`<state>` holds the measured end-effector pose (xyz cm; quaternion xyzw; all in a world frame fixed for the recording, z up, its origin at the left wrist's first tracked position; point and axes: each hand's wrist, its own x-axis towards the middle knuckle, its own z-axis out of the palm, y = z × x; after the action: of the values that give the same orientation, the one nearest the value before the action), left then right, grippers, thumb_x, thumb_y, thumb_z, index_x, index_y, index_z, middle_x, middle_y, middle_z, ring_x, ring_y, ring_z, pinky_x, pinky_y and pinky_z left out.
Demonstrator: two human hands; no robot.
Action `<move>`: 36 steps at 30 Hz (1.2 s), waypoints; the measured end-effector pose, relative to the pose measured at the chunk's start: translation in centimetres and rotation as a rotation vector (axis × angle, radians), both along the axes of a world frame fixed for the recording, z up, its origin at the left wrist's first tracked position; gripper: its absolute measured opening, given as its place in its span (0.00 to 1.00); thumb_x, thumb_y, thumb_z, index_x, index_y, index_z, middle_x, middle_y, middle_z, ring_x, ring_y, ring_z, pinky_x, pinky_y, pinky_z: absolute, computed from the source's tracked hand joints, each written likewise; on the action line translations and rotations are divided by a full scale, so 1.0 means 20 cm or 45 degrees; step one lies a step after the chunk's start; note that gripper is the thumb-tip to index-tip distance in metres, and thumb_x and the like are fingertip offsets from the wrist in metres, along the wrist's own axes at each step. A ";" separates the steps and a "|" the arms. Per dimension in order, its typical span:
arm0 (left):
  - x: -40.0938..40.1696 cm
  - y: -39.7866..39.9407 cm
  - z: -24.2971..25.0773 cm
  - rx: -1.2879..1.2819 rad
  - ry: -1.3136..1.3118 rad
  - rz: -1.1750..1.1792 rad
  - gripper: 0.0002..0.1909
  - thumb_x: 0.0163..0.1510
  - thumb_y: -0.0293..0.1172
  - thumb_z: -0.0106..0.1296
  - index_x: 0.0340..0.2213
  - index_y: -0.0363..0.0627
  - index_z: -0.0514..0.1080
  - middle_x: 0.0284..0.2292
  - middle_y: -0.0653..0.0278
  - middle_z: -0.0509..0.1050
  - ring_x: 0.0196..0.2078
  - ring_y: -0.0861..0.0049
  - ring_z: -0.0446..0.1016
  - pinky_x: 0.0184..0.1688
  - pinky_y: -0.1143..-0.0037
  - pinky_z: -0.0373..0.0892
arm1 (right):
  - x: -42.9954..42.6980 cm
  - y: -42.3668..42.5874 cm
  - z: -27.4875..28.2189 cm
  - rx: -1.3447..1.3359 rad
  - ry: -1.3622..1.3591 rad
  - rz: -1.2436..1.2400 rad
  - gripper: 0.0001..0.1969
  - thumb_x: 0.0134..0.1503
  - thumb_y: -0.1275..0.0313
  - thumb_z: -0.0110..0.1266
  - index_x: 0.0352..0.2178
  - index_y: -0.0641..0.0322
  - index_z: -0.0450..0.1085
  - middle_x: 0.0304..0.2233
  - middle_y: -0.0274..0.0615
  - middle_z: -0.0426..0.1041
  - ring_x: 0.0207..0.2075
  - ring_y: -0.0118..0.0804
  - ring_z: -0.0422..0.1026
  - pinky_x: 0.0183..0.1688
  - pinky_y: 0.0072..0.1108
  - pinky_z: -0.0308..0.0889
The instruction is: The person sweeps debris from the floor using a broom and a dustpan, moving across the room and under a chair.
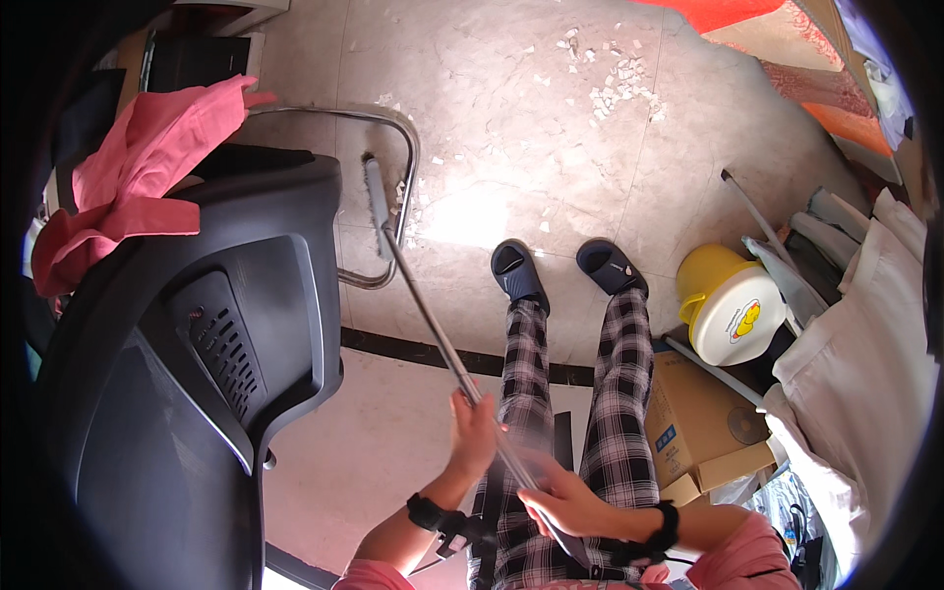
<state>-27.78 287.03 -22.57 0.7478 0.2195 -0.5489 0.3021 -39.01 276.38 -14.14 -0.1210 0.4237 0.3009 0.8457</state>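
A broom with a long metal handle (434, 321) slants from my lap up to the left. My left hand (473, 431) grips the handle partway down, and my right hand (564, 495) is closed around it near its top end. The grey broom head (377, 199) rests on the floor inside the bent metal tube base (414, 147) of a black chair (184, 332). Small white scraps (413, 217) lie beside the broom head and the tube. A larger scatter of white scraps (623, 85) is spread over the tiled floor (472, 66) farther off.
Pink cloth (147, 162) drapes over the chair at left. At right stand a yellow bucket (697, 273) with a white lid (737, 317), a cardboard box (700, 420) and white fabric (848, 354). A dark strip (413, 352) crosses the floor behind my slippers (520, 273).
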 end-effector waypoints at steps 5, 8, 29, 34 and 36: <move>0.22 0.01 -0.37 0.082 -0.182 -0.233 0.17 0.48 0.37 0.40 0.35 0.36 0.56 0.23 0.55 0.64 0.21 0.71 0.67 0.20 0.73 0.64 | 0.21 0.05 -0.33 -0.017 0.010 -0.258 0.23 0.53 0.69 0.37 0.50 0.58 0.44 0.11 0.31 0.58 0.07 0.24 0.57 0.08 0.16 0.54; 0.13 -0.03 -0.40 0.058 -0.146 -0.638 0.20 0.48 0.38 0.39 0.34 0.31 0.52 0.25 0.43 0.65 0.26 0.58 0.68 0.26 0.68 0.63 | 0.12 0.02 -0.27 0.124 0.283 -0.306 0.23 0.53 0.68 0.38 0.51 0.54 0.47 0.11 0.31 0.57 0.07 0.22 0.54 0.08 0.14 0.53; -0.25 -0.13 -0.04 -0.171 -0.063 -0.533 0.21 0.47 0.38 0.40 0.31 0.30 0.49 0.20 0.49 0.66 0.19 0.69 0.67 0.20 0.72 0.63 | -0.29 -0.09 0.03 0.133 0.081 -0.395 0.23 0.54 0.71 0.35 0.52 0.51 0.44 0.10 0.31 0.56 0.06 0.22 0.55 0.06 0.15 0.54; -0.54 -0.08 0.20 -0.171 0.078 -0.419 0.22 0.49 0.41 0.41 0.35 0.33 0.52 0.19 0.52 0.65 0.20 0.66 0.67 0.22 0.71 0.62 | -0.56 -0.12 0.27 -0.083 0.113 -0.017 0.25 0.53 0.71 0.37 0.53 0.52 0.42 0.15 0.33 0.59 0.09 0.23 0.59 0.12 0.15 0.59; -0.55 -0.06 0.22 -0.128 0.084 -0.282 0.21 0.49 0.40 0.42 0.36 0.35 0.53 0.19 0.56 0.65 0.19 0.70 0.66 0.20 0.72 0.62 | -0.55 -0.13 0.24 -0.102 0.095 0.151 0.24 0.53 0.71 0.37 0.52 0.53 0.45 0.14 0.32 0.58 0.10 0.22 0.59 0.12 0.15 0.59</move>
<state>-38.73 285.82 -18.16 0.7329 0.1178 -0.6136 0.2692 -49.92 273.72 -9.41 -0.1684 0.4586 0.3377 0.8046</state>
